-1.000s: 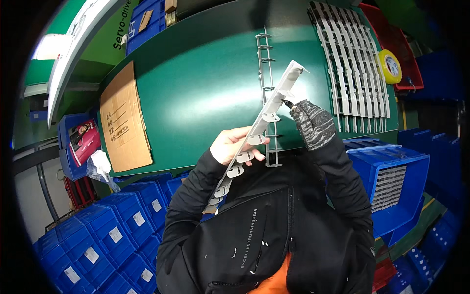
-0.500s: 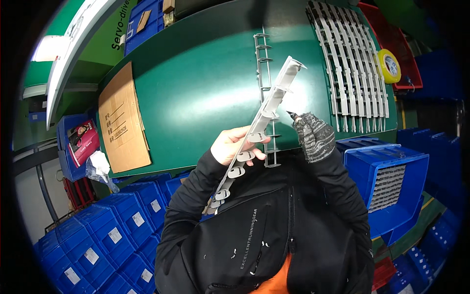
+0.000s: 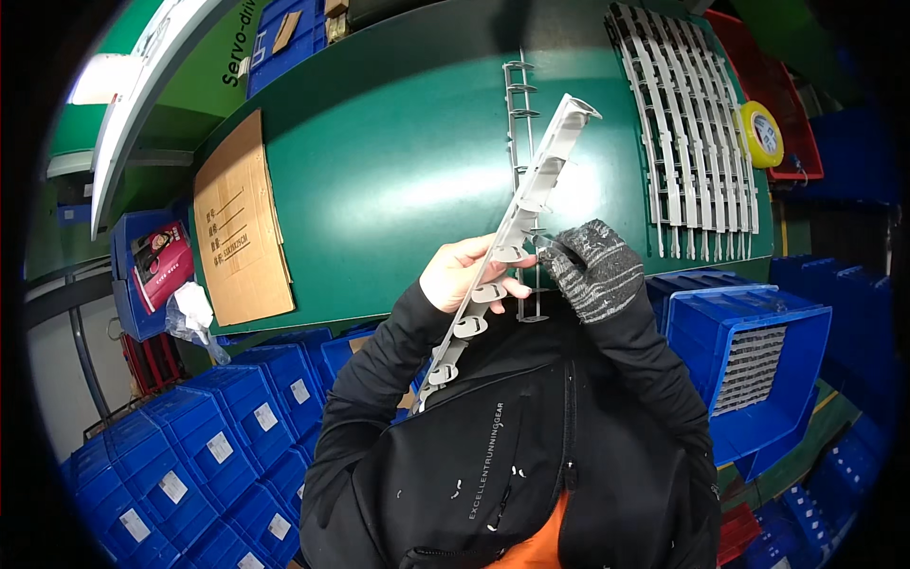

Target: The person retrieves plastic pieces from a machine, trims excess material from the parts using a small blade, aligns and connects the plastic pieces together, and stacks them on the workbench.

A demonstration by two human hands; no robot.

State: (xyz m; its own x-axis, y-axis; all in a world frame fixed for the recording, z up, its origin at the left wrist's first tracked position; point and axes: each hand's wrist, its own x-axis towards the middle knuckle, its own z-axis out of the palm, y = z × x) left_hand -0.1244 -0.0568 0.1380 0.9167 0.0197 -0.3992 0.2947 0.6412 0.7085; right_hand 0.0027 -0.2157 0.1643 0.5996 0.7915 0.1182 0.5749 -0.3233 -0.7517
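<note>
Grey plastic strip [image 3: 517, 242] held slanting above the green table [image 3: 379, 180]
Bare left hand [image 3: 464, 275] grips it mid-length; gloved right hand [image 3: 592, 270], higher on the strip a second ago, now pinches a tab lower down.

Long grey plastic strip [image 3: 517, 232] with rounded tabs along one edge, held slanting above the green tabletop [image 3: 398, 161], upper end farthest out.

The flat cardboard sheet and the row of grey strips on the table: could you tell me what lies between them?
In the head view, between cardboard sheet and grey strips: bare green table and one thin grey strip.
</note>
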